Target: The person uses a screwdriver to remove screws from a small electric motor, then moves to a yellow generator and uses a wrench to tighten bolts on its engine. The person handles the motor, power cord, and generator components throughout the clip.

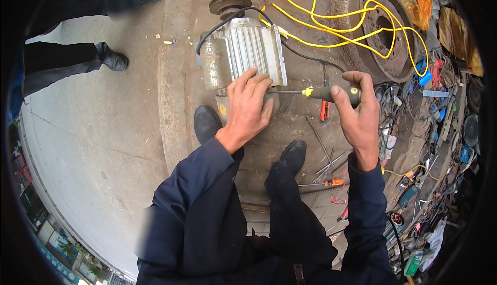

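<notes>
We have the motor [248,52] at upper centre of the frame, pulley [230,4] at its top end. Left hand [247,104] lies over the motor's lower edge, fingers near-straight and close together; we can't tell if it pinches anything underneath. Right hand [360,114], right of centre, is wrapped round the screwdriver [322,94] handle, shaft pointing left at the motor's lower end. Tip is hidden by the left fingers, so we can't confirm it's seated.

Risks as we see them: sideways push plus a poorly seated tip could make it skid into the left fingertips, which sit right by it. Off-axis twist could chew up whatever the tip bears on. If the motor rocks under load, we'd likely lose alignment. Black cable [305,55] runs behind the work; a tug could strain it. Yellow cord [331,41], upper right, might snag too.
</notes>
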A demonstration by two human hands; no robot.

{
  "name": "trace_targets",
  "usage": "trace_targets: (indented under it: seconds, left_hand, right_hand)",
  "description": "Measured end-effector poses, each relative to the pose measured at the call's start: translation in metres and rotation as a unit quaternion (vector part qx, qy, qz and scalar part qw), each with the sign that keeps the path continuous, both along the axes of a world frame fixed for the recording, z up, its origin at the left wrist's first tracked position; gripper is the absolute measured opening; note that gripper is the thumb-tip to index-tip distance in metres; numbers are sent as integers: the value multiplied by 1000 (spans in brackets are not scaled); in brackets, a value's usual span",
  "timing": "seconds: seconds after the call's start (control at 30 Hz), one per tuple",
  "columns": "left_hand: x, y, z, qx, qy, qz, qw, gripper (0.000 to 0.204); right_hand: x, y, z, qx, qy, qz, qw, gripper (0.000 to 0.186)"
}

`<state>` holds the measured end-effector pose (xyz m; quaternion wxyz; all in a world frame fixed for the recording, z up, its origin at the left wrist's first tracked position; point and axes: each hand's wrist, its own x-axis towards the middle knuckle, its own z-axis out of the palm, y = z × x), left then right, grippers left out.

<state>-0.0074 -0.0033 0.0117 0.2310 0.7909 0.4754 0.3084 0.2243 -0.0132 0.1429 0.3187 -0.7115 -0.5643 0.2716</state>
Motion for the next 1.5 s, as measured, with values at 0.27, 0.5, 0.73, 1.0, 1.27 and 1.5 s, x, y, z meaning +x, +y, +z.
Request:
trace_targets:
  seconds: [0.27, 0.5, 0.73, 1.0, 1.27, 1.5]
  left_hand:
    - [-23, -19, 26, -51, 36, -43, 997, 70]
    - [-23, -23, 31, -61, 64, -43, 995, 80]
    - [-22, -25, 29, -62, 60, -37, 996, 80]
    - [-21, -24, 28, -50, 58, -33, 997, 78]
    - [-19, -26, 27, -40, 65, -32, 997, 79]
    - [-19, -25, 25, -35, 67, -34, 997, 80]
  right_hand:
    - [3, -4, -4, 0, 68, 10, 998, 40]
    - [1, -7, 0, 31, 1, 10, 999, 35]
    - [-1, -5, 1, -14, 3, 17, 1000, 37]
    - [-5, -2, 6, -119, -96, -33, 988, 34]
    - [-2, -4, 1, -61, -71, -9, 996, 36]
    - [-4, -8, 5, -102, -101, -36, 989, 36]
